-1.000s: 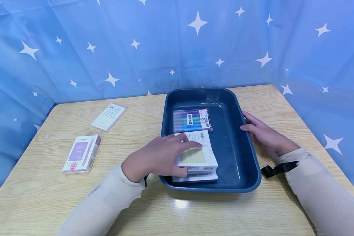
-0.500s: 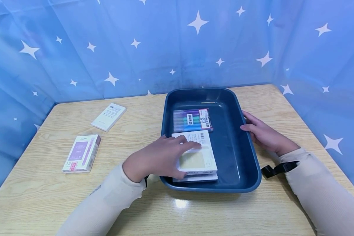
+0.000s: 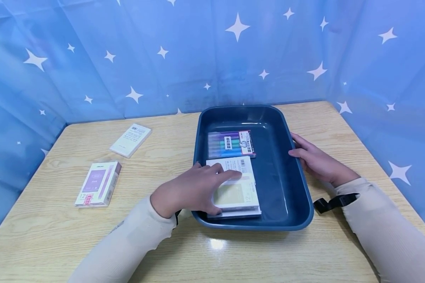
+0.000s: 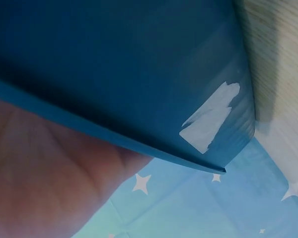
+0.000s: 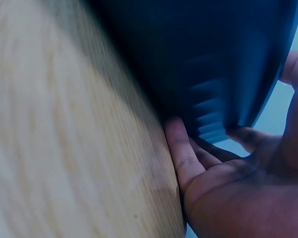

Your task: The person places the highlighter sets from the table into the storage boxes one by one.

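Note:
Over the left side of a dark blue plastic tray [image 3: 278,177], my left hand [image 3: 193,188] grips a white cardboard box [image 3: 231,194] with a yellowish panel. Its thumb is at the box's near edge and the index finger reaches across the top. Beneath lies another white box [image 3: 239,214], mostly covered. A clear pack of coloured pens [image 3: 230,144] lies behind them in the tray. My right hand [image 3: 315,161] holds the tray's right side, thumb over the rim. In the right wrist view its fingers [image 5: 181,153] lie along the tray's outer wall.
On the wooden table [image 3: 49,232], a white box with purple panels [image 3: 97,184] lies at the left. A plain white box [image 3: 131,140] with small print is behind it. A blue curtain [image 3: 134,59] with white stars hangs along the table's back and sides.
My left hand has lowered the white box slightly and shifted it a little left over the box beneath. The right hand and tray have stayed in place.

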### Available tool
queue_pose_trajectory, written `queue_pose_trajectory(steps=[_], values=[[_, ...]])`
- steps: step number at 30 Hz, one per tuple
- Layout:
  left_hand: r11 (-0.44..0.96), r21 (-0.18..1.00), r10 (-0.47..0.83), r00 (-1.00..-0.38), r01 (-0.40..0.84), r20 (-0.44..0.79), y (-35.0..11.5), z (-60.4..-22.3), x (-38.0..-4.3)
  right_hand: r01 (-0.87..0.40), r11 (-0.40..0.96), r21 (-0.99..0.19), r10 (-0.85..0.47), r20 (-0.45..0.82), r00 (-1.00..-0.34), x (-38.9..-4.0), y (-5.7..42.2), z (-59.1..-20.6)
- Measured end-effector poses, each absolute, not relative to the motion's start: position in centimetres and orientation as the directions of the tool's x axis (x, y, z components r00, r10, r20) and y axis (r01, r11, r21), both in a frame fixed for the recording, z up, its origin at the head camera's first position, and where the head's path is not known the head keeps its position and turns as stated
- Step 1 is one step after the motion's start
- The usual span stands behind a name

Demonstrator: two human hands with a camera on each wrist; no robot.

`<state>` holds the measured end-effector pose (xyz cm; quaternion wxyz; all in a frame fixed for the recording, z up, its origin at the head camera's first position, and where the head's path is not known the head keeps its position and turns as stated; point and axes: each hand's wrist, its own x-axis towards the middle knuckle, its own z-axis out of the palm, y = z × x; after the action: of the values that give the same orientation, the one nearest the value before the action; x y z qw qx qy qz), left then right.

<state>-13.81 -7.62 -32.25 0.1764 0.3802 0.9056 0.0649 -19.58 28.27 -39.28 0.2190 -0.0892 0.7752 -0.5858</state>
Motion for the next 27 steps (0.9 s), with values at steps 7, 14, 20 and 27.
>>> queue_pose_trajectory(steps=[7, 14, 20, 27], values=[[0.703, 0.252, 0.711, -0.649, 0.665, -0.270, -7.57, -32.36, -13.81, 0.121, 0.312, -0.942, -0.389, -0.243, -0.889, -19.60, 28.21, -39.29], [0.700, 0.236, 0.714, -0.652, 0.674, -0.255, -7.59, -32.48, -13.85, 0.109, 0.298, -0.948, -0.399, -0.227, -0.888, -19.66, 28.11, -39.34], [0.711, 0.225, 0.703, -0.665, 0.666, -0.253, -7.50, -32.55, -13.83, 0.098, 0.299, -0.949, -0.398, -0.217, -0.891, -19.73, 28.08, -39.44], [0.710, 0.213, 0.704, -0.662, 0.671, -0.259, -7.44, -32.66, -13.81, 0.095, 0.287, -0.953, -0.401, -0.210, -0.892, -19.68, 28.15, -39.42]])
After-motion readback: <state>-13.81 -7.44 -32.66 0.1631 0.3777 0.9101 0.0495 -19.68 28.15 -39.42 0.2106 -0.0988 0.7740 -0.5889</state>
